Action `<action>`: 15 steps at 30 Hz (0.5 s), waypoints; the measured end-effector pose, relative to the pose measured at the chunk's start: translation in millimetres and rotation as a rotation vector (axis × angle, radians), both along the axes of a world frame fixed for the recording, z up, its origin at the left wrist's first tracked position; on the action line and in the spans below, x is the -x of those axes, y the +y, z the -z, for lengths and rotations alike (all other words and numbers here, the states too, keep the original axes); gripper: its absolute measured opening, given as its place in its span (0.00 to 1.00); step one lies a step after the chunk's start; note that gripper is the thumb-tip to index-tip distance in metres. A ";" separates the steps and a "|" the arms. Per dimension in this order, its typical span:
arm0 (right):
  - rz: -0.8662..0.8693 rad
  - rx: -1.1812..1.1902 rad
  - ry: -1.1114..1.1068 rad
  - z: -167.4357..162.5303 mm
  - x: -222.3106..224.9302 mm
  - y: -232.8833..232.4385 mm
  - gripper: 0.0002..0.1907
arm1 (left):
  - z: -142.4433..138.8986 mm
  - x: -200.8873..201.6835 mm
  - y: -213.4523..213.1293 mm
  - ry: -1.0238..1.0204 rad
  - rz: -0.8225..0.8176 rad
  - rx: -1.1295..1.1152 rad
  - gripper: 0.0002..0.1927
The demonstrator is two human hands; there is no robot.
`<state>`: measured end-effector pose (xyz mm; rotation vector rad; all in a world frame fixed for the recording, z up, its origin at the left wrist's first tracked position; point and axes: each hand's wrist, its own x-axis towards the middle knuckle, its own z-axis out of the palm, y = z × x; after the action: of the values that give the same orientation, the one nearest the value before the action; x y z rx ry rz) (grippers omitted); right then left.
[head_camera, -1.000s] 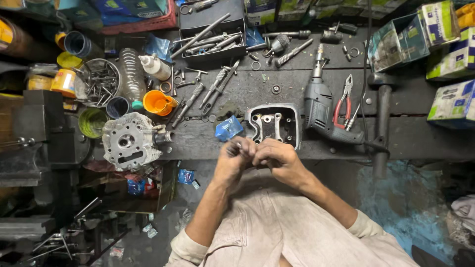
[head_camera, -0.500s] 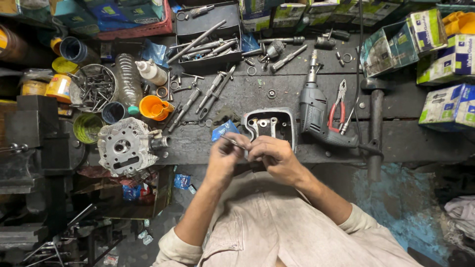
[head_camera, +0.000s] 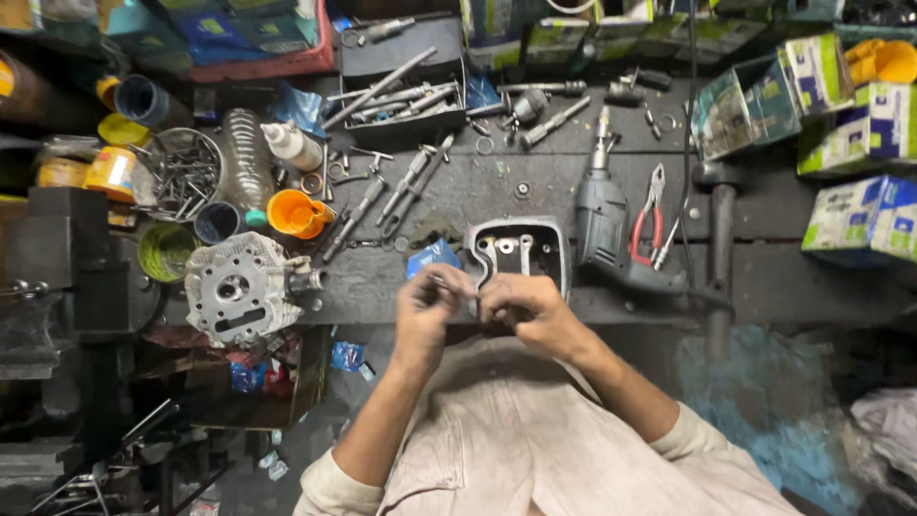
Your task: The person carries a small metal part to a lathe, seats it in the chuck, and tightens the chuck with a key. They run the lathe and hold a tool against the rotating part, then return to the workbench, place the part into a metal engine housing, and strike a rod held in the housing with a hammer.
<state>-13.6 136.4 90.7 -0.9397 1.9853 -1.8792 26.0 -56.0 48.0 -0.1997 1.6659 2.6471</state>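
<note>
Your left hand (head_camera: 427,304) and right hand (head_camera: 522,308) were close together at the near edge of the counter (head_camera: 535,186), both pinching one small thin metal part (head_camera: 449,284), too small to tell its kind. Just behind them lay one grey cast metal cover (head_camera: 521,250) with rounded corners. One finned cylinder head (head_camera: 239,287), one grey drill (head_camera: 607,225), one pair of red-handled pliers (head_camera: 650,215) and one orange plastic cup (head_camera: 296,214) rested on the dark, oily, worn counter.
</note>
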 end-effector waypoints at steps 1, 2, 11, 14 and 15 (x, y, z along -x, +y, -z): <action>0.018 -0.035 -0.014 1.0 0.5 -0.5 0.18 | -0.9 3.0 0.3 0.049 -0.071 -0.096 0.11; 0.042 -0.070 -0.039 2.3 -0.5 -1.2 0.18 | -1.9 5.5 1.2 0.088 -0.136 -0.192 0.11; 0.075 0.012 -0.202 20.7 -2.5 0.7 0.19 | -35.5 11.7 13.5 0.242 0.031 -0.103 0.06; 0.120 0.269 -0.422 14.0 -1.7 1.7 0.15 | -66.7 9.7 23.0 0.525 0.059 0.500 0.12; 0.124 0.391 -0.493 8.8 -2.5 1.7 0.15 | -77.0 7.3 26.3 0.627 0.039 0.722 0.16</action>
<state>-11.1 138.1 81.9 -0.3735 1.4452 -2.3382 18.7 -29.6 125.0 0.7277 2.7001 2.0548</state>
